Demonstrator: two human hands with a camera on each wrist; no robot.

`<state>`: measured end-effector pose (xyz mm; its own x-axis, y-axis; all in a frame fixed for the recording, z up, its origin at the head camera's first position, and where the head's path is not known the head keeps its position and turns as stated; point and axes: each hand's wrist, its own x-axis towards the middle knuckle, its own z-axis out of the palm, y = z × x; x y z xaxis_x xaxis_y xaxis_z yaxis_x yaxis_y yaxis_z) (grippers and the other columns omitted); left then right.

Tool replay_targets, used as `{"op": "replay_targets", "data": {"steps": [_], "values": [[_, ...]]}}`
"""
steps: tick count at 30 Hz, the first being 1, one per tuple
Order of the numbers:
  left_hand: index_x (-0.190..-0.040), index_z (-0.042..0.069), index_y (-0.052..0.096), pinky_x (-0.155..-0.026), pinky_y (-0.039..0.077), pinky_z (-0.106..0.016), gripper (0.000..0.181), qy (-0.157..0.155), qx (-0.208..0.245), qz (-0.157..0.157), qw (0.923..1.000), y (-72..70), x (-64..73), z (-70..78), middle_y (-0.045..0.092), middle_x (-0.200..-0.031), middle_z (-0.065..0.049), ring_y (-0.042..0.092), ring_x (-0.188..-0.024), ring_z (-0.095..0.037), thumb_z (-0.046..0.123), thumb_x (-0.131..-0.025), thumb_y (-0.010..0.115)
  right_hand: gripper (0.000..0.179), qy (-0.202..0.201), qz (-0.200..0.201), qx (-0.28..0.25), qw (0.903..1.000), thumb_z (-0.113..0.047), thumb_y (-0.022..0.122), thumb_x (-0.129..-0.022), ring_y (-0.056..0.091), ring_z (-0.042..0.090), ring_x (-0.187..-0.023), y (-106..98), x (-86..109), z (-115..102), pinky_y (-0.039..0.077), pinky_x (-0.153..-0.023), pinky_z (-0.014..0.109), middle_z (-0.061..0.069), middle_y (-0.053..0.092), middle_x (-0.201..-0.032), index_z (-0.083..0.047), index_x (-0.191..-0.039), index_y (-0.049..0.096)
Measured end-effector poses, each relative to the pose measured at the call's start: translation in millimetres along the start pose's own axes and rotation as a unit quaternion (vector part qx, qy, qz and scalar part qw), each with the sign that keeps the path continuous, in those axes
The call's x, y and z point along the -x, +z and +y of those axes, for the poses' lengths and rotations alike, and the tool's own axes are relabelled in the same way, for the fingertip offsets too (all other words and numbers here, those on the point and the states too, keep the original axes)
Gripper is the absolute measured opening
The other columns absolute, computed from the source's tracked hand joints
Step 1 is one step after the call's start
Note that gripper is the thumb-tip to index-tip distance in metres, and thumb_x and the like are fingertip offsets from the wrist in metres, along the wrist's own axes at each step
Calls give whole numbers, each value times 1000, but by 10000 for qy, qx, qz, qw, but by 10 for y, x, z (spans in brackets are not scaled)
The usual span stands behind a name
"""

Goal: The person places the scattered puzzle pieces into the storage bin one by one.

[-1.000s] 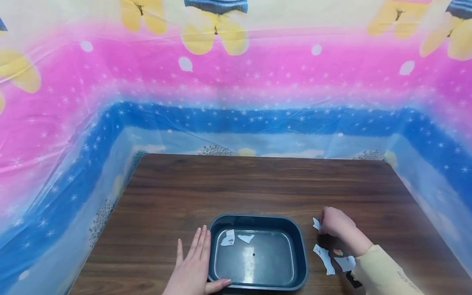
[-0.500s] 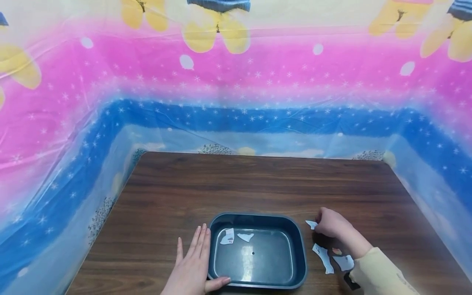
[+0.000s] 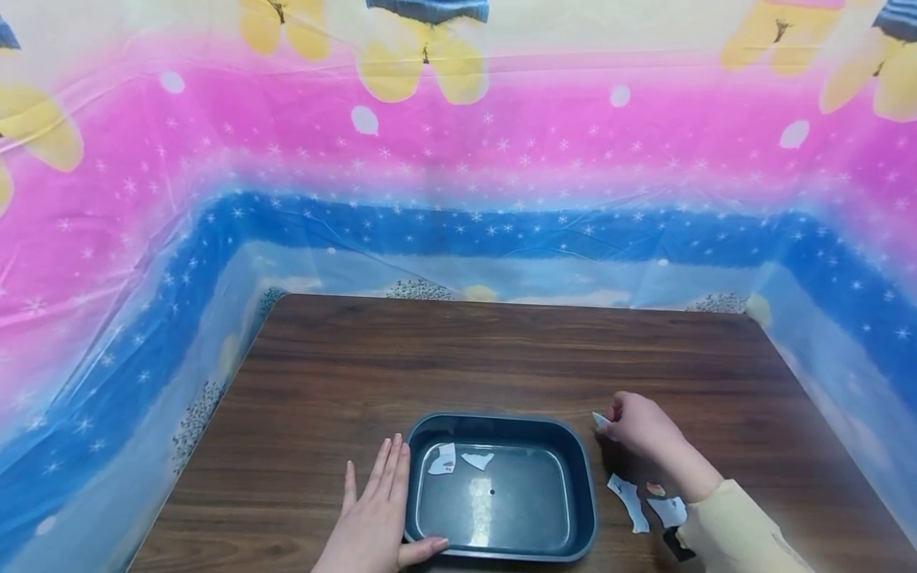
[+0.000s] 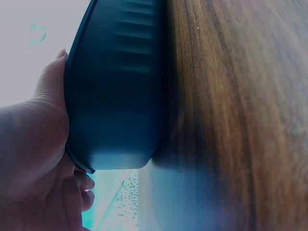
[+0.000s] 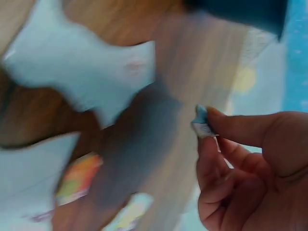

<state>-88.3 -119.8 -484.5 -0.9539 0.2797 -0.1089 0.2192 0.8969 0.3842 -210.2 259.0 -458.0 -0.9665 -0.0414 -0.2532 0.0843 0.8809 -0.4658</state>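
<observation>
A dark blue-grey plastic tub [image 3: 494,430] sits near the table's front edge, with two torn paper scraps [image 3: 444,459] on its bottom. Along its left side lies my left hand [image 3: 372,517], fingers straight and thumb on the front rim; the left wrist view shows that thumb [image 4: 50,79] against the rim. To the right of the tub, my right hand [image 3: 642,426] pinches a small white paper scrap [image 3: 600,420] above the table. In the right wrist view the scrap [image 5: 202,126] is between thumb and fingertip, seen nearly edge-on.
Near the right forearm lie a long white scrap [image 3: 630,503], a wider white scrap [image 3: 669,511] and a small orange piece [image 3: 655,489]. A dark object [image 3: 677,545] shows by the sleeve. A patterned cloth [image 3: 458,231] surrounds the brown wooden table [image 3: 458,350].
My right hand has drawn the paper scrap leftward, then raised it off the table, tilting it. The left hand and the tub have stayed put.
</observation>
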Motion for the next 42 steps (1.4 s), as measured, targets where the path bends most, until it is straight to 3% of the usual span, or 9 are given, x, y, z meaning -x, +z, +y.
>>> {"op": "replay_targets", "data": {"steps": [5,7,12,18,24,29,35,39,42], "values": [[-159,-5,21,-112,8,-77,129,3,-16,2,10000,-3,-2,4,15,-167,-22,11,-155,-37,84,-76,62,10,-519,511,-144,9972,-13,72,-94,63,17,-74,-137,181,-459,53,-65,38,5,69,-87,-4,-98,71],[-159,-5,22,-111,8,-77,129,7,-31,24,10000,2,-4,2,16,-167,-23,11,-155,-37,84,-76,62,9,-729,544,-110,9958,-14,75,-92,63,15,-73,-125,257,-664,53,-65,37,2,70,-86,-7,-97,72],[-159,-5,23,-111,9,-78,128,20,-23,47,10000,13,-7,-5,16,-167,-23,11,-155,-37,84,-76,62,12,-1278,11,406,9910,-15,81,-87,58,8,-62,125,394,-1033,48,-58,32,-9,65,-72,-18,-80,71],[-159,-5,23,-110,10,-78,126,113,12,41,9999,31,-20,-7,16,-167,-23,12,-155,-38,83,-78,61,24,-1709,-274,1135,9783,-8,83,-79,51,9,-56,434,383,-1129,46,-52,32,-9,58,-63,-18,-67,66],[-158,-6,23,-111,11,-78,127,139,-28,143,9998,48,-22,-2,17,-166,-24,13,-154,-39,83,-77,62,20,-1758,-453,1355,9740,-3,84,-77,53,10,-59,605,315,-1144,49,-55,34,-6,61,-69,-15,-73,68],[-158,-6,25,-110,11,-78,127,149,-48,274,9995,47,-8,-32,17,-166,-24,14,-154,-39,83,-76,63,11,-1739,-289,1539,9722,-7,82,-81,55,11,-60,671,289,-1178,50,-55,33,-3,66,-74,-11,-81,72],[-158,-6,26,-110,11,-78,127,128,-112,366,9992,61,6,-40,19,-166,-24,15,-154,-40,83,-75,64,17,-1797,69,1427,9733,-14,82,-83,69,18,-79,421,358,-1182,56,-67,42,2,74,-88,-10,-98,76],[-158,-6,26,-110,11,-78,127,155,-154,326,9992,42,-7,-14,19,-166,-24,15,-154,-39,83,-75,63,17,-1513,234,1087,9822,-16,78,-89,70,18,-85,79,355,-1052,57,-74,43,0,74,-93,-10,-105,75],[-158,-6,25,-110,11,-78,127,136,-167,266,9994,26,-11,-2,18,-166,-24,15,-154,-38,84,-76,62,20,-1112,333,907,9891,-15,74,-93,71,23,-92,-162,276,-826,57,-81,46,5,75,-100,-7,-111,74]]}}
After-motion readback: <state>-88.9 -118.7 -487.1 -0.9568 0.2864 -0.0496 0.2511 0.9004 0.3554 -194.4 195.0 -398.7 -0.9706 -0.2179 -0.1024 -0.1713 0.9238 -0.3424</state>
